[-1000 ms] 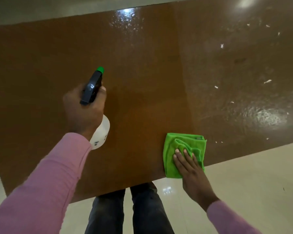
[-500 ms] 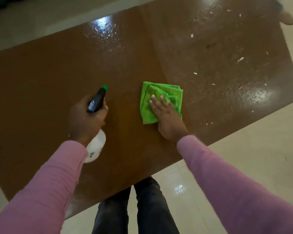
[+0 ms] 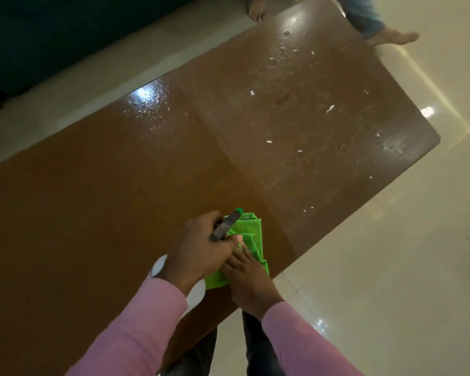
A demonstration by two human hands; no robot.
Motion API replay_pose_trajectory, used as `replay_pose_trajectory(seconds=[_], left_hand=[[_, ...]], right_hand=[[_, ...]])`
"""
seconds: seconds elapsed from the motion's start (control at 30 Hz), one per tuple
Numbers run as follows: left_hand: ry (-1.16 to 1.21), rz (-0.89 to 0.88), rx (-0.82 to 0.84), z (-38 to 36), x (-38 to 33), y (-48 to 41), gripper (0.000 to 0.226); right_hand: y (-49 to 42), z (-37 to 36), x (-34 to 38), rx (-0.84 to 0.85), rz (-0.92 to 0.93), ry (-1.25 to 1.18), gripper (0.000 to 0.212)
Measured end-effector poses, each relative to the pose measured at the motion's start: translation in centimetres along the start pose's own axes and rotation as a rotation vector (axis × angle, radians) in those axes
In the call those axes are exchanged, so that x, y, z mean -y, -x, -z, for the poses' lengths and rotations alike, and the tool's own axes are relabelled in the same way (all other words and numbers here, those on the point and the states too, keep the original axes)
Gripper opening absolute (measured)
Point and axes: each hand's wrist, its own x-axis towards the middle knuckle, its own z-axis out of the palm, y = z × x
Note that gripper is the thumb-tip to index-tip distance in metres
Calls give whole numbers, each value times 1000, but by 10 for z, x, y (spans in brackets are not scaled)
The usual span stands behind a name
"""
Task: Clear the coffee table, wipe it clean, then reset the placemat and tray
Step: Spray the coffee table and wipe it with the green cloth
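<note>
A brown glossy coffee table (image 3: 106, 213) fills the view. My left hand (image 3: 201, 251) grips a spray bottle (image 3: 225, 225) with a dark trigger head, a green nozzle tip and a white body that shows below my wrist. My right hand (image 3: 248, 280) presses flat on a folded green cloth (image 3: 251, 234) near the table's front edge. The left hand overlaps the cloth and hides part of it. White crumbs and wet droplets (image 3: 296, 126) dot the right half of the table.
Cream tiled floor (image 3: 377, 267) surrounds the table. Another person's bare feet (image 3: 391, 39) stand at the table's far right corner. A dark sofa (image 3: 52, 36) lies beyond the far edge. My legs are under the front edge.
My right hand slid the green cloth back toward the front edge. My left hand with the spray bottle moved right, over the cloth. The view swung to show the table's right end.
</note>
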Motion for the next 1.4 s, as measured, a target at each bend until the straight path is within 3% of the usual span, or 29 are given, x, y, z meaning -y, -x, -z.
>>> replay_pose_trajectory(seconds=[0.1, 0.17, 0.33, 0.47, 0.53, 0.63, 0.7, 0.77, 0.83, 0.9, 0.97, 1.07, 1.13, 1.2, 1.33, 1.4], left_hand=[[-74, -22, 73, -23, -28, -6, 19], [-156, -52, 44, -35, -41, -9, 26], [-204, -106, 58, -53, -57, -14, 32], [-226, -109, 56, -61, -63, -11, 32], [-221, -116, 17, -64, -64, -11, 33], [-202, -146, 15, -67, -68, -13, 34], [-195, -146, 48, -67, -73, -17, 34], [-162, -154, 41, -67, -76, -20, 31], [-106, -150, -11, -64, -78, -25, 27], [-71, -128, -57, -57, -78, -29, 25], [-85, -126, -84, -47, -78, -33, 26], [-110, -120, -93, -33, -75, -37, 25], [-100, -112, -127, -25, -70, -37, 22], [-77, -94, -155, -17, -60, -38, 21], [-79, -16, -142, -12, -38, -34, 20], [-60, 33, -162, -15, -30, -33, 18]], right_hand=[[4, 17, 8, -62, -116, -146, 44], [2, 20, 10, 20, -178, -179, 23], [5, 17, 9, 10, -329, -732, 20], [-5, 9, 7, 149, -428, -822, 24], [-10, 5, 10, 218, -502, -843, 40], [-10, -2, 7, 203, -465, -800, 44], [-1, 1, 4, 170, -377, -740, 40], [1, 9, 6, 151, -404, -705, 32], [7, 14, 1, 45, -377, -748, 9], [12, 18, -5, 42, -213, -477, 38], [15, 8, -11, -31, -12, -166, 51], [14, -5, -28, -22, 76, -31, 71], [21, 3, -59, -94, 6, -76, 85], [30, 15, -113, -210, -184, -80, 90], [31, 67, -217, -312, -615, -227, 83], [21, 80, -225, -324, -694, -279, 80]])
